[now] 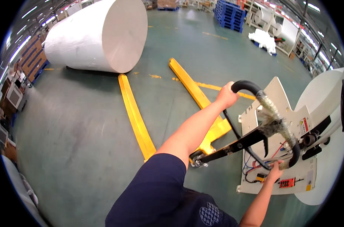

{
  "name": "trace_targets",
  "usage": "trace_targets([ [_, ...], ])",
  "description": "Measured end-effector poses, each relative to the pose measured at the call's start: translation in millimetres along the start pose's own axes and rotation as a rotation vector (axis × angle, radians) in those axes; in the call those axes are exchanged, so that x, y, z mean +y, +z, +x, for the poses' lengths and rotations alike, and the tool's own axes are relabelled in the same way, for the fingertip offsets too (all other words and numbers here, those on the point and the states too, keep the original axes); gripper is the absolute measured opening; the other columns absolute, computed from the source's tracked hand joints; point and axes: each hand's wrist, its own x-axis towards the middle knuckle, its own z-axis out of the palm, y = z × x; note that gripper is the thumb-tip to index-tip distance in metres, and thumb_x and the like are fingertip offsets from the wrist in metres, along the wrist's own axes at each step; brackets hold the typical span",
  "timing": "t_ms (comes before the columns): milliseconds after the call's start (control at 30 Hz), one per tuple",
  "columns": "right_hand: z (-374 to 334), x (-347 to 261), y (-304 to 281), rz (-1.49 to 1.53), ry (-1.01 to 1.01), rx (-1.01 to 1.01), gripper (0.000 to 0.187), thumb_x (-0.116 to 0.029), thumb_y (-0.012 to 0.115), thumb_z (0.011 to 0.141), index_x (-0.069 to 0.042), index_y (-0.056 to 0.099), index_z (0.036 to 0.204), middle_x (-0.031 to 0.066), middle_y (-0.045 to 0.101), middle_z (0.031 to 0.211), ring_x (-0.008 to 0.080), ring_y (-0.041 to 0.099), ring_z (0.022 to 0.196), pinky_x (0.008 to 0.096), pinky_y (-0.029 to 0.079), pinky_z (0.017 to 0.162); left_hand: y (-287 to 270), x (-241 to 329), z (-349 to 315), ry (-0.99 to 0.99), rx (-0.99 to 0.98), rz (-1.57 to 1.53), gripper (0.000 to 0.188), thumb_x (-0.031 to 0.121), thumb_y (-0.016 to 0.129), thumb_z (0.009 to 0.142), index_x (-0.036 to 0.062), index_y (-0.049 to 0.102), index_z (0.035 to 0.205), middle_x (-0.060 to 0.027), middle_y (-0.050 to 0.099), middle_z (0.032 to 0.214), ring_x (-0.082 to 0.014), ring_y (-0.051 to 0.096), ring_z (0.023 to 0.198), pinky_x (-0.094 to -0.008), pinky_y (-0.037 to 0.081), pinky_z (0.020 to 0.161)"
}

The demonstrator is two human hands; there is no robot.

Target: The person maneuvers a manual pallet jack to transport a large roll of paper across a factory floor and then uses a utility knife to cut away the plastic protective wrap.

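The right hand (276,171), nearest the body, is curled around the lower end of a black loop handle (268,106), while the left hand (228,96) grasps its upper end at arm's length. Clear tape wraps the middle of the loop, and a black lever (265,146) hangs inside it. Beyond and beneath the loop is a cream machine panel (279,92) with loose cables and an orange-red remote control (287,183).

From the loop, a black drawbar (236,145) runs down to a yellow pallet truck (217,130), which stands on the green floor (73,132) with both forks bare and pointing away. A huge white paper roll (85,38) lies on its side past them, to the left; the left fork (136,117) ends right by its lower edge — whether they touch, I cannot tell. Farther back, to the right, are a white heap (263,39) and stacked blue pallets (229,16).
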Motion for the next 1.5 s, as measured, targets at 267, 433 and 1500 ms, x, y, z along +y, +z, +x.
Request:
trace_targets([
  [267, 76, -31, 35, -0.02, 0.457, -0.011, 0.009, -0.015, 0.054, 0.071, -0.017, 0.048, 0.078, -0.0038, 0.047, 0.068, 0.0091, 0.048, 0.062, 0.0249, 0.037, 0.056, -22, 28, -17, -0.007, -0.009, 0.101, 0.026, 0.017, 0.058, 0.069, 0.0048, 0.047, 0.088, -0.0171, 0.057, 0.075, -0.0344, 0.056, 0.074, -0.0396, 0.044, 0.064],
  [433, 175, 9, 61, 0.002, 0.59, 0.081, 0.01, -0.007, 0.048, 0.071, -0.016, 0.046, 0.075, -0.0022, 0.045, 0.066, 0.0119, 0.048, 0.06, 0.0265, 0.041, 0.055, 14, 13, -25, 0.239, 0.08, 0.16, 0.032, 0.016, 0.064, 0.066, 0.0067, 0.046, 0.09, -0.0133, 0.057, 0.072, -0.0337, 0.056, 0.067, -0.04, 0.045, 0.058],
  [1500, 297, 115, 255, 0.326, 0.168, -0.152, 0.015, 0.003, 0.049, 0.071, -0.006, 0.046, 0.083, 0.002, 0.045, 0.072, 0.0125, 0.044, 0.062, 0.0253, 0.039, 0.059, 59, -113, 174, 0.088, 0.48, 0.407, 0.023, 0.017, 0.059, 0.068, 0.0088, 0.046, 0.086, -0.0149, 0.057, 0.074, -0.0349, 0.056, 0.073, -0.0414, 0.045, 0.063],
])
